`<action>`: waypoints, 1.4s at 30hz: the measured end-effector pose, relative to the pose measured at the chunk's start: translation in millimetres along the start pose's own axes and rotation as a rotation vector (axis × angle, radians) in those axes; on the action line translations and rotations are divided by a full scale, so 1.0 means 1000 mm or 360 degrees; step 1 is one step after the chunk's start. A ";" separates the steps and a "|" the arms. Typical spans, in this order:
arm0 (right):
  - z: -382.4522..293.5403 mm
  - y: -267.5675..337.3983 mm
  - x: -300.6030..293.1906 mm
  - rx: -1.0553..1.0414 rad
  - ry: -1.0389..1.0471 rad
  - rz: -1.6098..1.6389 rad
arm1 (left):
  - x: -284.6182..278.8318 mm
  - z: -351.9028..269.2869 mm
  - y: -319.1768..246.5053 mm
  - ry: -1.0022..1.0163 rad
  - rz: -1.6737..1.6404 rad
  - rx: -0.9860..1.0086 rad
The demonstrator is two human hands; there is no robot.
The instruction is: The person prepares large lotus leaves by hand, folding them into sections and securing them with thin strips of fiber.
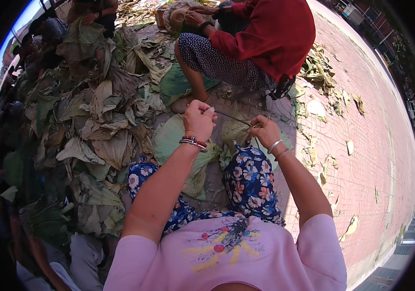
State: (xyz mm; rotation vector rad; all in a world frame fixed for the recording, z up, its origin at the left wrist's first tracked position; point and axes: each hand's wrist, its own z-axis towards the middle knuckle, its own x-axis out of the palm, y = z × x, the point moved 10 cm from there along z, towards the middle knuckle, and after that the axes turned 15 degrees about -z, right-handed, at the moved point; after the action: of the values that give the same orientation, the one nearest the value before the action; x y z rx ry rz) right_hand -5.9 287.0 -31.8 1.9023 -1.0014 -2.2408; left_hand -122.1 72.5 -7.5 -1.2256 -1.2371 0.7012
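Observation:
My left hand point(199, 120) pinches one end of a thin dark cord point(233, 118) between thumb and fingers. The cord runs slightly down to my right hand point(264, 133), which grips its other part together with what looks like a gathered leaf stem. A dry greenish leaf point(234, 130) sits just left of my right fingers; whether it is held or only lies behind them I cannot tell. Beneath my hands, a large pale green leaf point(167, 135) lies flat on the paving between my knees, with a creased leaf point(197, 182) overlapping it.
A big heap of dried leaves point(102, 127) spreads along my left. A person in a red top point(262, 32) squats close ahead, hands at a straw hat-like object point(178, 16). More people point(53, 29) sit at the left. Leaf scraps point(313, 154) are scattered over the sunlit pink paving point(371, 145).

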 end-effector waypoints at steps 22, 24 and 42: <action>-0.121 -0.266 0.118 0.1445 -0.0530 0.2132 | 0.033 -0.018 0.035 0.0372 0.0138 -0.0302; -0.159 -0.282 0.144 0.1737 -0.0411 0.1606 | 0.035 -0.019 0.040 0.0391 0.0172 -0.0327; -0.205 -0.316 0.166 0.1918 -0.0585 0.1456 | 0.050 -0.033 0.067 0.0612 0.0327 -0.0494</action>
State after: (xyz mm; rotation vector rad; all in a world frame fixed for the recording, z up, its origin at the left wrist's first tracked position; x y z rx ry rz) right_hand 253.0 376.7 -339.3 0.6388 -2.8977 -1.4287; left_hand -64.2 126.1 -50.8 -1.6733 -0.9272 0.3984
